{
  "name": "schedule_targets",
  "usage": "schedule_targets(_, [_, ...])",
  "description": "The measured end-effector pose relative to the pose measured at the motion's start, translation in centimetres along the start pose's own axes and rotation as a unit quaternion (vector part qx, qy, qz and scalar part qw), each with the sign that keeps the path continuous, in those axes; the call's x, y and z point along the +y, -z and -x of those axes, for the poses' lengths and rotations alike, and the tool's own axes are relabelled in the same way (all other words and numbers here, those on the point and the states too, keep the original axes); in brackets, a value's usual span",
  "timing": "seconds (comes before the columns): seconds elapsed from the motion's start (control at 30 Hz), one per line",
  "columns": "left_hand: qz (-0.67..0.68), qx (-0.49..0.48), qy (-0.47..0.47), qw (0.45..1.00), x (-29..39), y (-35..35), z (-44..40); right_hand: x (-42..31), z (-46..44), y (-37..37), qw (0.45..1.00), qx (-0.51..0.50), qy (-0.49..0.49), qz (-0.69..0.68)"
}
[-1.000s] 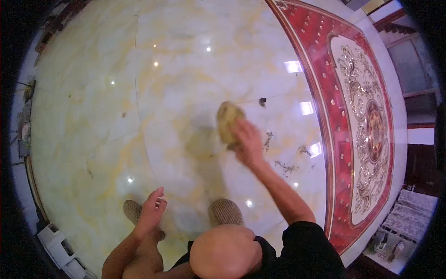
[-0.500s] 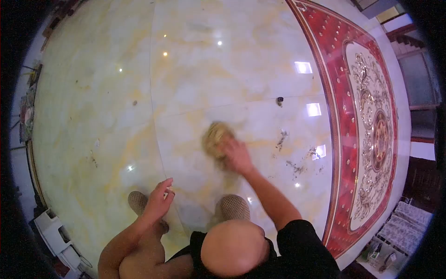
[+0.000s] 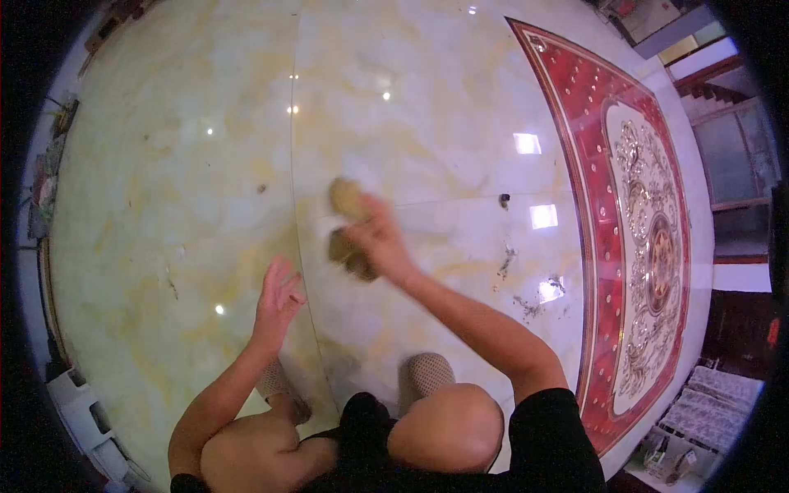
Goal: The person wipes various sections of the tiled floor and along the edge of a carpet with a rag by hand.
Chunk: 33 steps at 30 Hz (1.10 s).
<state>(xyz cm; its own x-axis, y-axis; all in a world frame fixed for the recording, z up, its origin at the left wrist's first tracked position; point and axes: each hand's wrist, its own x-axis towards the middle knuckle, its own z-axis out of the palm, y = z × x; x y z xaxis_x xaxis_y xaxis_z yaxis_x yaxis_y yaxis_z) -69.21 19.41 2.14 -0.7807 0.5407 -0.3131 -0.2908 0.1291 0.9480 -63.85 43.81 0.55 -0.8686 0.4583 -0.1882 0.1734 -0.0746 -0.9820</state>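
My right hand (image 3: 380, 240) is closed on a bunched yellowish-brown cloth (image 3: 347, 197), blurred by motion, above the glossy marbled floor (image 3: 427, 148). A darker patch (image 3: 352, 255) shows just below my fingers; I cannot tell whether it is another part of the cloth or its reflection. My left hand (image 3: 281, 294) is raised to the left, fingers apart and holding nothing. Dark crumbs (image 3: 526, 306) and small debris (image 3: 505, 263) lie on the floor to the right, with a small black object (image 3: 504, 200) beyond them.
A red and cream ornamental panel (image 3: 657, 255) runs along the right side. Small specks, such as a brown one (image 3: 262, 189), dot the floor. White racks (image 3: 666, 460) stand at lower right, and a white object (image 3: 82, 419) at lower left. My knees and mesh shoes are close below.
My right hand has moved slightly up and left with the cloth, which has turned in its grip. My left hand has risen and its fingers have spread.
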Motion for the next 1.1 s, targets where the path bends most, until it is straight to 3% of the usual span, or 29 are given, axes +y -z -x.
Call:
schedule_targets(0.1, [0.161,-0.013,0.104,0.981,2.9,1.0,-1.5,-3.4,2.2,-8.8,0.968,-0.245,-0.037,-0.044])
schedule_targets(0.13, [0.171,0.002,0.061,0.983,1.3,2.7,-2.1,-3.9,1.9,-10.2,0.962,-0.273,-0.017,-0.009])
schedule_targets(0.2, [0.222,0.082,0.093,0.967,-1.3,6.5,-2.7,-4.8,1.4,-12.2,0.937,-0.343,0.033,0.051])
schedule_targets(0.23, [0.251,0.125,0.135,0.950,0.4,7.5,-2.0,-5.1,0.9,-13.0,0.934,-0.348,0.002,0.076])
schedule_targets(0.3, [0.271,0.178,0.122,0.938,0.2,10.9,-0.6,-4.8,-0.9,-14.0,0.923,-0.357,-0.035,0.142])
schedule_targets(0.4, [0.177,0.299,0.030,0.937,-2.9,17.6,4.2,-2.9,-3.1,-15.7,0.908,-0.338,-0.065,0.239])
schedule_targets(0.47, [0.135,0.362,-0.020,0.922,-2.9,22.1,9.1,-1.2,-4.4,-17.0,0.852,-0.357,-0.036,0.381])
schedule_targets(0.6, [0.007,0.544,-0.023,0.839,-6.7,31.9,16.4,4.8,-2.6,-19.4,0.771,-0.365,0.035,0.520])
schedule_targets(0.67, [-0.101,0.588,-0.037,0.802,-12.1,37.4,18.2,7.5,0.2,-19.9,0.710,-0.365,0.124,0.589])
schedule_targets(0.7, [-0.155,0.603,-0.041,0.782,-15.8,40.4,18.8,8.0,1.6,-20.0,0.706,-0.362,0.138,0.592])
schedule_targets(0.73, [-0.107,0.591,0.059,0.798,-20.4,43.7,19.7,8.1,3.1,-19.8,0.703,-0.358,0.151,0.596])
schedule_targets(0.83, [-0.331,0.614,0.124,0.705,-24.1,43.7,14.0,7.1,3.5,-19.7,0.688,-0.377,0.152,0.601])
schedule_targets(0.9, [-0.381,0.576,0.119,0.714,-19.0,39.5,9.0,6.8,3.1,-19.6,0.685,-0.391,0.149,0.596])
schedule_targets(0.97, [-0.380,0.550,0.071,0.740,-17.2,35.9,3.8,6.4,2.9,-19.6,0.672,-0.401,0.149,0.604])
schedule_targets(1.03, [-0.457,0.503,-0.013,0.733,-16.1,32.2,-1.4,6.2,2.7,-19.7,0.665,-0.408,0.143,0.609])
schedule_targets(1.1, [-0.487,0.455,-0.027,0.745,-13.2,27.2,-6.8,6.2,2.7,-19.9,0.661,-0.412,0.128,0.615])
